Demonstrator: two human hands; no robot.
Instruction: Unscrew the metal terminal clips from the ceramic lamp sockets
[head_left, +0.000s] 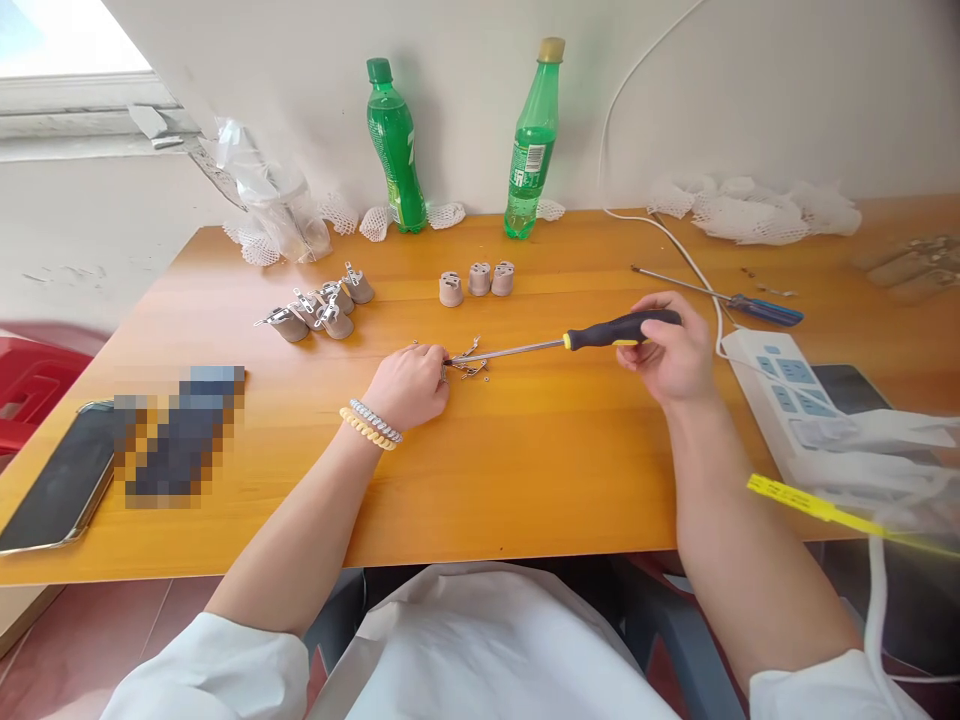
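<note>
Right hand (667,355) grips the screwdriver (570,343); left hand (409,385) pinches metal clips (471,362).

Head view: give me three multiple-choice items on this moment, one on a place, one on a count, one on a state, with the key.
1. Where does the blue-handled screwdriver lie?
A. On the table, beyond the right hand
B. Next to the phone at the left edge
C. Between the two bottles

2. How many green bottles stand against the wall?
A. One
B. Two
C. Four

3. What is the right hand doing?
A. Resting flat on the table
B. Holding a phone
C. Gripping the black-and-yellow screwdriver

Key: 1 A, it lies on the wooden table past the right hand, near the power strip. 2 B, two stand at the far edge. 3 C, the fingers wrap the handle, and the tip points at the small metal parts by the left hand.
</note>
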